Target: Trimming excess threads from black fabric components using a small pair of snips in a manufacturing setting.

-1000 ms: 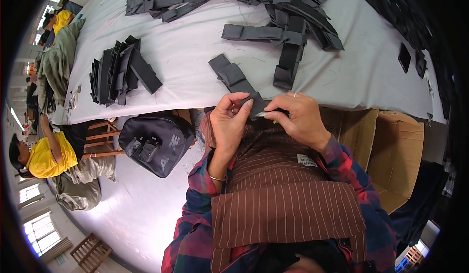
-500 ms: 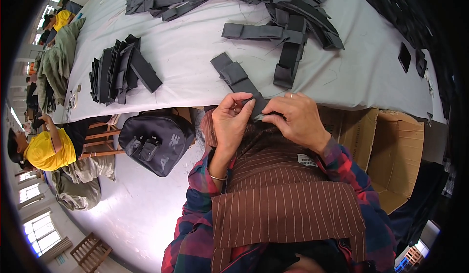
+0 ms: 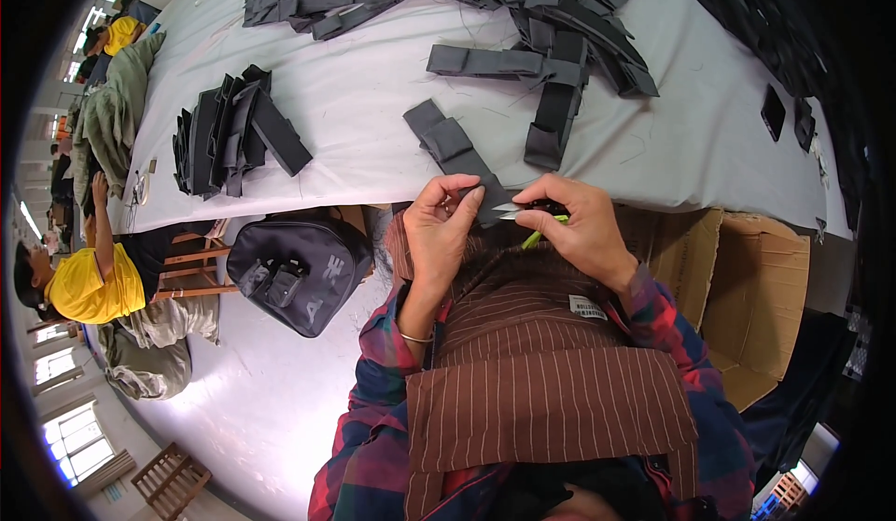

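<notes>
My left hand (image 3: 446, 227) pinches the near end of a dark grey fabric strap (image 3: 455, 144) that lies over the front edge of the grey-white table (image 3: 373, 101). My right hand (image 3: 574, 222) grips small thread snips (image 3: 525, 213) with metal blades and a yellow-green handle. Their blades point left, at the strap end held between my left fingers. Both hands are just in front of the table edge, above my brown striped apron (image 3: 551, 381).
Piles of dark straps lie on the table: a stack (image 3: 229, 134) at left and a heap (image 3: 523, 17) at the back. A black bag (image 3: 294, 269) sits on the floor at left. An open cardboard box (image 3: 756, 288) stands at right. A person in yellow (image 3: 84, 283) sits far left.
My hands stayed at the strap end with only small finger shifts. The person in yellow at the left leaned and moved their head.
</notes>
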`<state>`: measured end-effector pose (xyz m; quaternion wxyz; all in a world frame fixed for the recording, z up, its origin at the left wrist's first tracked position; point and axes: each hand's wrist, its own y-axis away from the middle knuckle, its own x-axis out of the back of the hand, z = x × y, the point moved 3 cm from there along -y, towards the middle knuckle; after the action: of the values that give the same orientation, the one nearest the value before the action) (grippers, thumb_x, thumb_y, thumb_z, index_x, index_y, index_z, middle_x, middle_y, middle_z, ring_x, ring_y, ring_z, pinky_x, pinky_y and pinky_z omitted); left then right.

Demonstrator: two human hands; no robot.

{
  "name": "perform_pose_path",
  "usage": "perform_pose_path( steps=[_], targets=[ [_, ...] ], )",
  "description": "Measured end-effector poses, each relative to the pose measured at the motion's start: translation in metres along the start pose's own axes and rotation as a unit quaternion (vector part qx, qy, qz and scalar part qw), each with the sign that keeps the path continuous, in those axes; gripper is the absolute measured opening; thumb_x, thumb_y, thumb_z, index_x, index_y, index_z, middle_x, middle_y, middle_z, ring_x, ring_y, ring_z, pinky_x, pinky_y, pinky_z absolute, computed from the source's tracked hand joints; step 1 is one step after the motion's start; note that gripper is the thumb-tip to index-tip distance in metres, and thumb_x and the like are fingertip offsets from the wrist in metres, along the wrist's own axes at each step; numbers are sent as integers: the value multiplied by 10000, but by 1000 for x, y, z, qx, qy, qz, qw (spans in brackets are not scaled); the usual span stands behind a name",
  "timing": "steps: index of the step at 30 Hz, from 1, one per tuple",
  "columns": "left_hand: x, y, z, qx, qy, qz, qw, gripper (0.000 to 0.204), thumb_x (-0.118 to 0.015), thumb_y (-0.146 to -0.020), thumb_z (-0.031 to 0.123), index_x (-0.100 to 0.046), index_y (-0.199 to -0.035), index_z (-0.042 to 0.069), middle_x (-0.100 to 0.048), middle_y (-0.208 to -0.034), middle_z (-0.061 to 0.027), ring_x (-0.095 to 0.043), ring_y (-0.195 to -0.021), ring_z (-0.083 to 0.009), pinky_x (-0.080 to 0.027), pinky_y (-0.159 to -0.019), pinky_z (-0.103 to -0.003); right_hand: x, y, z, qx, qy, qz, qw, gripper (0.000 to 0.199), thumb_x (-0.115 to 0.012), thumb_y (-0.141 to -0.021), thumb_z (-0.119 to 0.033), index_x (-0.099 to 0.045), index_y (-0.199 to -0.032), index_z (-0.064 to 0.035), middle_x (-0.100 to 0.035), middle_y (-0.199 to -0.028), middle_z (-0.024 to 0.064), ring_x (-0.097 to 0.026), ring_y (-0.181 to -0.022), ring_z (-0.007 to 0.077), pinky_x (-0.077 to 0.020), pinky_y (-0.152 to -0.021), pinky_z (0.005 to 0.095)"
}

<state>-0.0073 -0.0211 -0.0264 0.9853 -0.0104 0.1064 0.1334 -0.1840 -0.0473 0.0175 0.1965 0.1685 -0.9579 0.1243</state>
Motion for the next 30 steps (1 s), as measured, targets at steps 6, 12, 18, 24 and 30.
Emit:
perform_pose_path(
  steps=[6, 12, 18, 24, 30],
  targets=[
    [0, 1, -1, 14, 13, -15, 1000, 155, -693, -845, -41, -670, -994, -7, -524, -758, 70, -414, -634, 18, -314, -554, -136, -2, -2, -18, 102, 167, -37, 980, 171, -747, -754, -172, -658, -860, -71, -658, -810, 69, -600, -739, 282, -454, -675, 363],
    [-2, 0, 1, 2, 4, -24, 1000, 156, -698, -843, -35, -672, -994, -7, -522, -760, 75, -412, -642, 17, -322, -561, -139, -5, -2, -15, 97, 192, -53, 975, 166, -740, -756, -186, -659, -852, -77, -650, -790, 65, -591, -736, 286, -447, -671, 365],
    [0, -1, 1, -25, 97, 28, 995, 222, -695, -836, -53, -647, -1046, 0, -557, -832, 43, -491, -732, -14, -397, -646, -154, -4, 1, -1, -89, -60, 19, 994, 208, -748, -813, -200, -659, -977, -110, -620, -760, 29, -620, -766, 141, -478, -702, 286],
    [-19, 6, 10, -67, 155, 0, 986, 481, -636, -836, -125, -510, -1283, 2, -499, -1149, -51, -591, -985, -131, -500, -862, -251, -16, -2, 3, -106, -278, 51, 953, 145, -652, -898, -67, -642, -1028, -6, -640, -881, 10, -579, -850, 58, -487, -763, 217],
    [-25, 3, 17, -54, 79, -63, 993, 598, -592, -841, -143, -431, -1392, 25, -422, -1352, -82, -578, -1077, -155, -537, -822, -241, -2, -5, 7, -148, -289, 10, 946, 117, -595, -923, -36, -636, -1012, 28, -642, -934, 16, -587, -849, 61, -481, -771, 206]
  ],
)
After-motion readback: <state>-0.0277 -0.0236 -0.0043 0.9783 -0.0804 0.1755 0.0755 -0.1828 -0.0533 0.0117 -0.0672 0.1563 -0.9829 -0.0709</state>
